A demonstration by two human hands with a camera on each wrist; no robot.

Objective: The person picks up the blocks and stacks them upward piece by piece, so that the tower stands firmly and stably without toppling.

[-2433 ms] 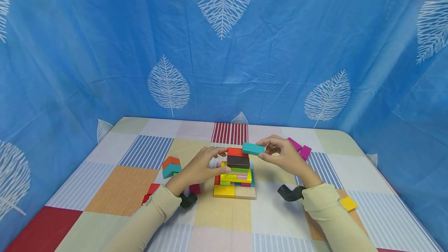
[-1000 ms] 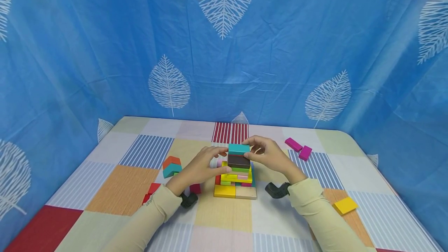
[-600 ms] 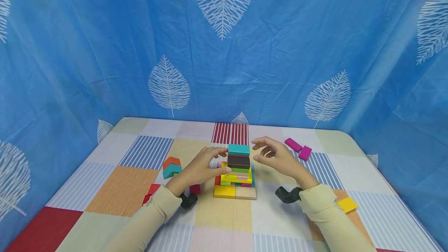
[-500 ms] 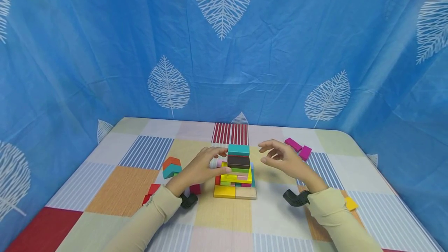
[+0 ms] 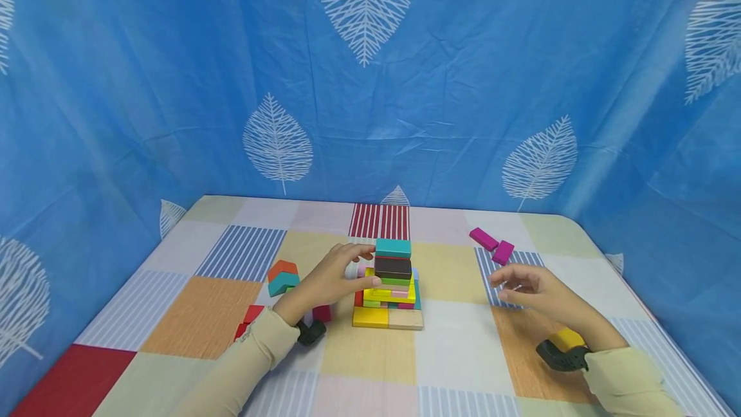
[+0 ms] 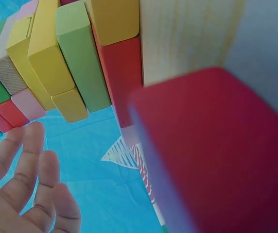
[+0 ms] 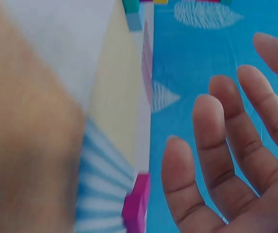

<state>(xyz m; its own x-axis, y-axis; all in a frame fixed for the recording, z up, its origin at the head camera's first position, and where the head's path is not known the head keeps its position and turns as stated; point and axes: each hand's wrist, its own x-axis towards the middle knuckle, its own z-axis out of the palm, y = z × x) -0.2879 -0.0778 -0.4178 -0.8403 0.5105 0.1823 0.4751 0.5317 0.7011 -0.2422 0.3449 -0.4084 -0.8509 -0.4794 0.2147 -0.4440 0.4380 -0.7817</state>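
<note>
A tower of coloured wooden blocks (image 5: 393,288) stands on the table, stepped and wider at its base. A teal block (image 5: 393,248) lies on top, above a red edge and a dark brown block (image 5: 393,268). My left hand (image 5: 331,278) is at the tower's left side, thumb and fingertips right by the upper layers; its fingers look loosely extended in the left wrist view. Well to the right of the tower, my right hand (image 5: 535,288) hovers over the table with relaxed, spread fingers and nothing in them, as the right wrist view also shows.
Two magenta blocks (image 5: 483,239) lie at the back right. A yellow block (image 5: 566,339) is partly hidden behind the right wrist. Orange, teal (image 5: 283,284) and red blocks (image 5: 253,313) lie left of the tower, partly covered by the left arm. A blue curtain (image 5: 451,82) hangs behind the table.
My right hand set the teal block on the tower's top, let go, and moved away to the right and toward me. My left hand stayed beside the tower.
</note>
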